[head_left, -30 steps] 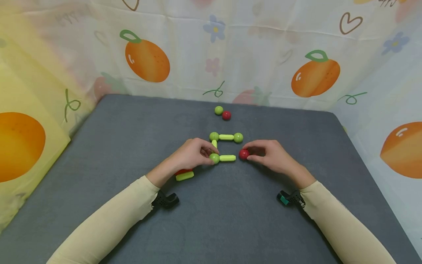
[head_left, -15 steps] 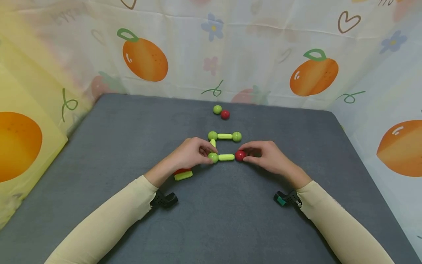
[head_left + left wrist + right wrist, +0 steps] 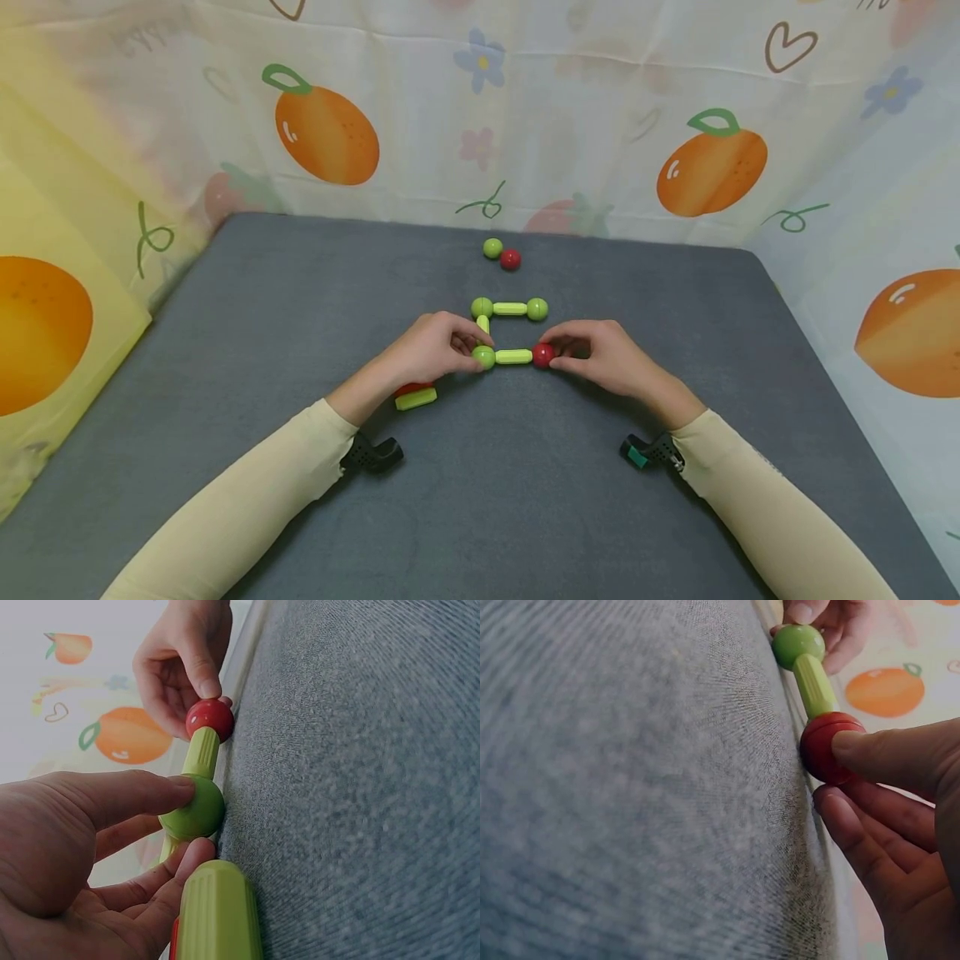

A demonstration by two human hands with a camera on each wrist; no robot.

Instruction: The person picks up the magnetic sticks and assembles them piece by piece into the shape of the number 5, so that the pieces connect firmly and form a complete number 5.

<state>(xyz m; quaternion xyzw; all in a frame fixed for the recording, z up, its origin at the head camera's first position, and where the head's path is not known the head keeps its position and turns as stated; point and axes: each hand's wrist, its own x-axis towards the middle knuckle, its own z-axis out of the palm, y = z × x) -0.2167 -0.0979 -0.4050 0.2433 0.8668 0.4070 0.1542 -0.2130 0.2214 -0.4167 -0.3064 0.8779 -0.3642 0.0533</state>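
Here at the centre of the frame, the left hand (image 3: 442,346) has thumb and fingers clamped on a green ball (image 3: 484,357), and just to the right of it the right hand (image 3: 611,354) pinches a red ball (image 3: 543,355). Between the two runs a lime rod (image 3: 513,357), meeting a ball at each end (the right wrist view shows the red one right up against the tip). Up from the gripped green ball goes a second rod (image 3: 483,323), partly behind the fingers, to a corner ball (image 3: 482,307); from there a top rod (image 3: 510,308) leads right to an end ball (image 3: 537,309). Higher up, near the table's far edge, sit a loose green ball (image 3: 492,248) and a loose red ball (image 3: 510,260), side by side. Lower left of centre, by the left wrist, lies a spare lime rod (image 3: 416,400) beside a red piece (image 3: 412,388), mostly hidden, all on the grey table (image 3: 517,508).
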